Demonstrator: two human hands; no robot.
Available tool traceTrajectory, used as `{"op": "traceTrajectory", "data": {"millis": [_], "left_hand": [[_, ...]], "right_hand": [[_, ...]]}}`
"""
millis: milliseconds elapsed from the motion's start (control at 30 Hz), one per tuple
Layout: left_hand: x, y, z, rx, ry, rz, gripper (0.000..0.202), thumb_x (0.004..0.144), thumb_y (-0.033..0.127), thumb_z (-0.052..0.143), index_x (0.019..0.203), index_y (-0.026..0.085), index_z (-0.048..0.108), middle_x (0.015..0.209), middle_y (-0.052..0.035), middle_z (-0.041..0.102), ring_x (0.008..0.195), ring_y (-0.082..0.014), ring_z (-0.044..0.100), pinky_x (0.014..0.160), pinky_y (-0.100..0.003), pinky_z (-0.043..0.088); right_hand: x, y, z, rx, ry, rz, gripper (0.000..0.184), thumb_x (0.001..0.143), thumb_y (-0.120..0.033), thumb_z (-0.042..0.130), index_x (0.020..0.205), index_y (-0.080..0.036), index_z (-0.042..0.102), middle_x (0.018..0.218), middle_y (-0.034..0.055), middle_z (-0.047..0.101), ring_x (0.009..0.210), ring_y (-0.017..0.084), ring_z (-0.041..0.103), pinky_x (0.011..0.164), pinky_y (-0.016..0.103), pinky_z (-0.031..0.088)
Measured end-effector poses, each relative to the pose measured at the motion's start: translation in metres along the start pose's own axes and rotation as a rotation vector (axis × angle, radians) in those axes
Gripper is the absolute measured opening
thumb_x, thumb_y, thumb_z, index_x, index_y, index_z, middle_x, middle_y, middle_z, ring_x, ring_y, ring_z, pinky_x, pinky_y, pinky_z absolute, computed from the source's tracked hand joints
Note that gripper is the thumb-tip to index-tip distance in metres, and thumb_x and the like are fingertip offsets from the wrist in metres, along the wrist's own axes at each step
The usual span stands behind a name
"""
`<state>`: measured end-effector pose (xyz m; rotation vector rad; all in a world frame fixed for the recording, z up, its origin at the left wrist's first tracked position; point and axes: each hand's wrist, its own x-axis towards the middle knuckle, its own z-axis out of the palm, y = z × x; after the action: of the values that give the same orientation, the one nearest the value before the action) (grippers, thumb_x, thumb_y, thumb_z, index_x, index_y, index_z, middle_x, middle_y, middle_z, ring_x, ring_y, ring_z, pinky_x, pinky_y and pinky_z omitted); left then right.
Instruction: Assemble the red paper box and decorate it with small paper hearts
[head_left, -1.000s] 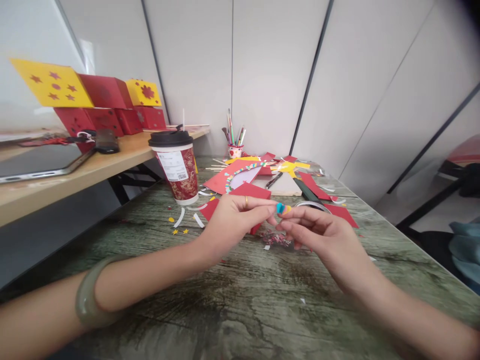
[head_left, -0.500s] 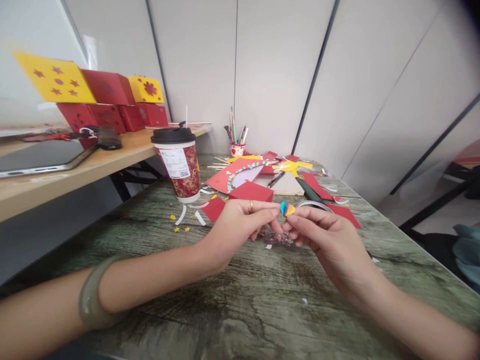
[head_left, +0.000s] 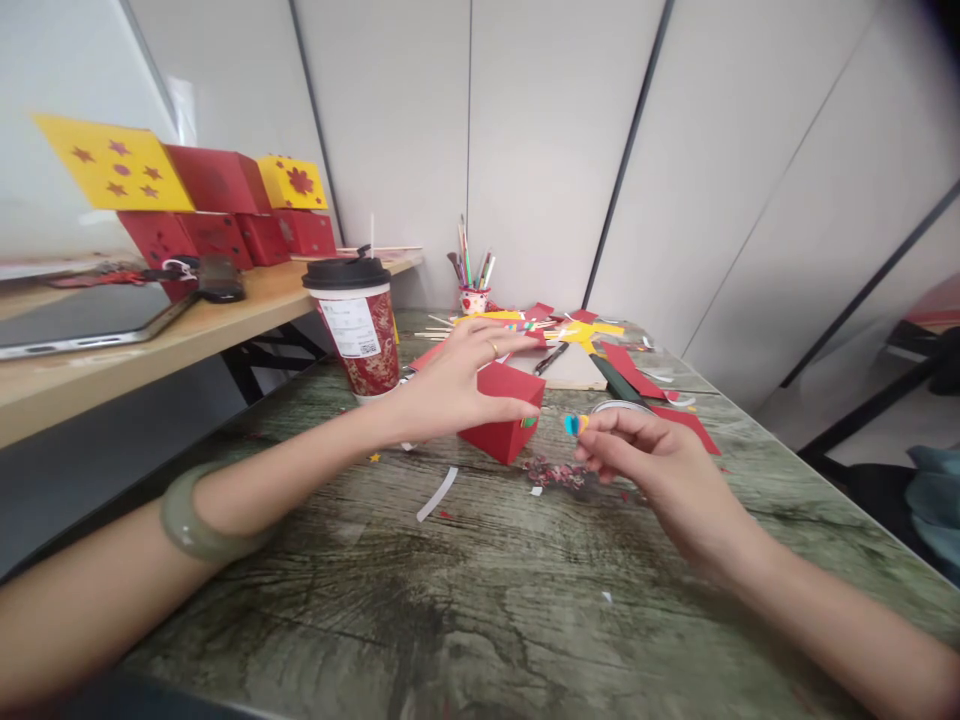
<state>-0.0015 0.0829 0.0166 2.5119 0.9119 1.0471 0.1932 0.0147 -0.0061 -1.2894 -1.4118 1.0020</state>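
Note:
My left hand (head_left: 457,380) lies on a small red paper box (head_left: 501,412) in the middle of the table, thumb at its front face and fingers spread over its top. A tiny green and red sticker shows on the box's right face. To the right of the box, my right hand (head_left: 645,455) pinches a small blue and orange paper piece (head_left: 576,425) between thumb and forefinger, just clear of the box. A pale green bangle (head_left: 196,520) sits on my left wrist.
A red paper cup with a black lid (head_left: 358,325) stands left of the box. Red and yellow paper scraps (head_left: 585,340), a pot of brushes (head_left: 472,290) and confetti bits (head_left: 555,472) lie behind and around. A wooden shelf (head_left: 187,320) at left carries paper boxes and a tablet.
My left hand let go of the coloured piece and moved back to take hold of the red box. My right hand kept the piece and stayed nearly in place.

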Motion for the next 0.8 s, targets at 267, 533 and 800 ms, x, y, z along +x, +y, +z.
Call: {"op": "traceTrajectory", "data": {"millis": [267, 533, 800], "left_hand": [[0.003, -0.022, 0.004, -0.006, -0.137, -0.25, 0.056, 0.065, 0.045, 0.06, 0.114, 0.019, 0.054, 0.123, -0.0097, 0.051, 0.109, -0.0257, 0.048, 0.093, -0.038, 0.034], [0.004, -0.016, -0.002, -0.499, -0.155, -0.308, 0.032, 0.071, 0.031, 0.055, 0.1, 0.019, 0.064, 0.098, -0.0064, 0.064, 0.084, -0.0161, 0.056, 0.072, -0.029, 0.043], [0.002, -0.013, 0.006, -0.549, -0.171, -0.325, 0.031, 0.073, 0.031, 0.055, 0.099, 0.018, 0.064, 0.091, -0.0052, 0.065, 0.082, -0.0149, 0.056, 0.075, -0.029, 0.042]], "right_hand": [[0.01, 0.012, -0.009, -0.127, -0.073, -0.025, 0.017, 0.073, -0.035, 0.058, 0.07, -0.018, 0.058, 0.061, -0.0027, 0.059, 0.052, 0.008, 0.048, 0.051, 0.021, 0.038], [0.014, 0.008, -0.005, -0.146, -0.155, -0.074, 0.021, 0.075, -0.037, 0.056, 0.072, -0.017, 0.057, 0.059, -0.0041, 0.053, 0.051, 0.007, 0.041, 0.05, 0.021, 0.032], [0.01, 0.005, -0.005, -0.224, -0.09, -0.042, 0.017, 0.073, -0.032, 0.056, 0.069, -0.016, 0.058, 0.057, -0.0039, 0.05, 0.05, 0.007, 0.039, 0.048, 0.022, 0.029]]}}
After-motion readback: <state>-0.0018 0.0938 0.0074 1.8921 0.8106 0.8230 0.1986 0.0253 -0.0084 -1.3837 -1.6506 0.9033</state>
